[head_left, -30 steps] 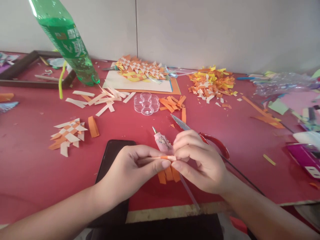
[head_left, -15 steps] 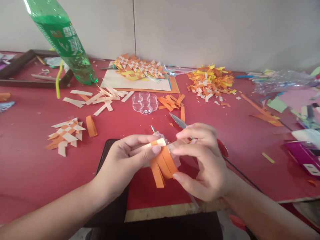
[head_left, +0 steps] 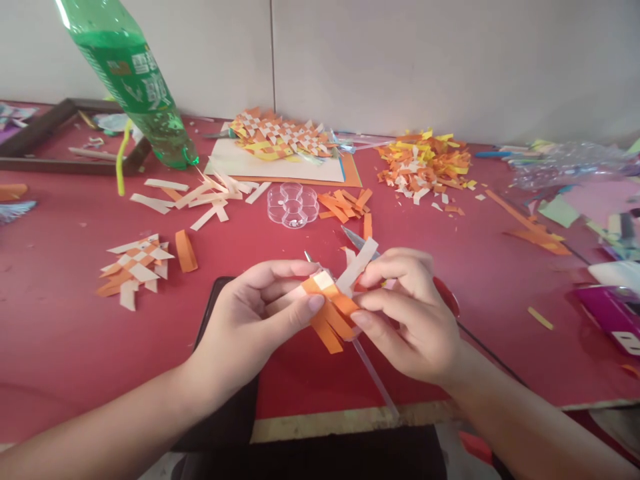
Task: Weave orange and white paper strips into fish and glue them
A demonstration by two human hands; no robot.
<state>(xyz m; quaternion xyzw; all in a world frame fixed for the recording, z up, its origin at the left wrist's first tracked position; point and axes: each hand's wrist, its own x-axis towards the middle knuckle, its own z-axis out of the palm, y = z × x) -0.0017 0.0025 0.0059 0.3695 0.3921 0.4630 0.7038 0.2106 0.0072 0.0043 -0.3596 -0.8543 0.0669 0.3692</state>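
Note:
Between my hands is a small woven piece of orange and cream paper strips (head_left: pixel 331 321), held above the table's front edge. My left hand (head_left: pixel 260 307) is closed on its left side, thumb on top and fingers behind. My right hand (head_left: pixel 407 310) pinches the orange strip ends at the right, while a pale strip (head_left: pixel 359 263) sticks up by its forefinger. Behind the hands lie scissors (head_left: pixel 353 237), their handles partly hidden by my right hand. To the left, a woven paper fish (head_left: pixel 136 263) rests beside a curled orange strip (head_left: pixel 186 251).
A green bottle (head_left: pixel 145 93) stands at the back left by a dark frame (head_left: pixel 55 163). Cream strips (head_left: pixel 213 193), a clear palette (head_left: pixel 293 205) and orange strips (head_left: pixel 345 205) lie mid-table. Paper scraps (head_left: pixel 425 163) are heaped behind. A purple phone (head_left: pixel 607 310) lies at right.
My right hand has closed in on the orange strips, its thumb rising to pinch them. The pale strip now stands up beside the forefinger. The orange ends have swung to the right.

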